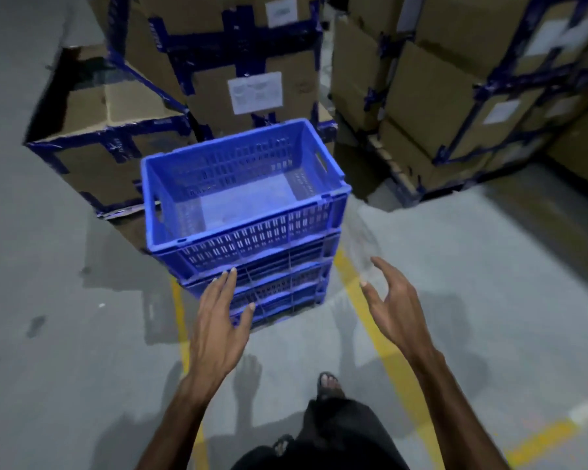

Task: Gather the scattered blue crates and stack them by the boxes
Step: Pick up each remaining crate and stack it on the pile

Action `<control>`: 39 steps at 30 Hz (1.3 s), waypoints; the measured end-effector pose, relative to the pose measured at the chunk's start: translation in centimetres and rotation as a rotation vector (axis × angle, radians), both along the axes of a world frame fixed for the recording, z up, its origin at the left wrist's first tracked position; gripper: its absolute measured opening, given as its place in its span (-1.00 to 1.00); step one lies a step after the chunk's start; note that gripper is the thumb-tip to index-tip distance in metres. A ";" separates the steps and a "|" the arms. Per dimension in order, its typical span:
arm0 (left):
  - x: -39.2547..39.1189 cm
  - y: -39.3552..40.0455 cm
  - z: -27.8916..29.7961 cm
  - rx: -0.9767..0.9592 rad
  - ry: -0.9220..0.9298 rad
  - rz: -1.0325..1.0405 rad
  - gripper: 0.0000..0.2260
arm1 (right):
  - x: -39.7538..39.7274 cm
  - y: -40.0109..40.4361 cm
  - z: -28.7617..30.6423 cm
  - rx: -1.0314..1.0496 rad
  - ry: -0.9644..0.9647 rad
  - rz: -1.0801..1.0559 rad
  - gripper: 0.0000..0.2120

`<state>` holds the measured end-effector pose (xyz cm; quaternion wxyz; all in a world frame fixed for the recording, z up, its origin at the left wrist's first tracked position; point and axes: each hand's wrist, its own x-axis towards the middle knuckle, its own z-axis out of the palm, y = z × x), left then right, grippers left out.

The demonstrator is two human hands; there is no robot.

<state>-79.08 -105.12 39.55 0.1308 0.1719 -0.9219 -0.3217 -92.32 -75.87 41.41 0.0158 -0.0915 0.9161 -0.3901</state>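
A stack of blue slotted plastic crates [252, 239] stands on the grey floor, right in front of the cardboard boxes [252, 83]. The top crate [241, 184] is upright and empty, with a handle hole in each end. My left hand [218, 320] hovers in front of the stack's near side, fingers spread, holding nothing. To the right of the stack, my right hand [392, 307] is open too and apart from the crates.
An open-topped box [95, 130] with blue tape sits left of the stack. More taped boxes [455, 96] on a pallet stand at the right. Yellow floor lines [381, 334] run under and beside the stack. My foot [328, 385] is just behind my hands.
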 end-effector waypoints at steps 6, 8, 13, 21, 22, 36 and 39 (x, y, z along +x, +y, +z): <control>4.4 3.6 -3.3 0.081 -0.133 -0.213 -0.38 | 11.1 6.9 -1.3 0.021 -0.120 -0.249 -0.51; 5.8 5.8 -3.5 0.113 -0.163 -0.280 -0.38 | 14.7 9.3 -1.6 0.007 -0.128 -0.331 -0.50; 8.1 12.7 -2.6 0.136 -0.172 -0.498 -0.40 | 23.4 15.5 -1.8 -0.065 -0.124 -0.548 -0.50; 13.2 26.5 -0.4 0.016 -0.116 -0.864 -0.42 | 38.3 27.1 -2.5 -0.212 -0.095 -0.839 -0.53; 14.4 28.5 -0.5 0.004 -0.116 -0.895 -0.42 | 40.6 28.7 -2.6 -0.225 -0.098 -0.866 -0.52; 37.3 63.5 0.4 -0.033 -0.146 -1.528 -0.41 | 77.1 50.0 -3.7 -0.330 -0.021 -1.516 -0.55; 41.5 69.4 0.6 -0.066 -0.127 -1.705 -0.41 | 84.2 51.1 -4.0 -0.340 0.001 -1.721 -0.56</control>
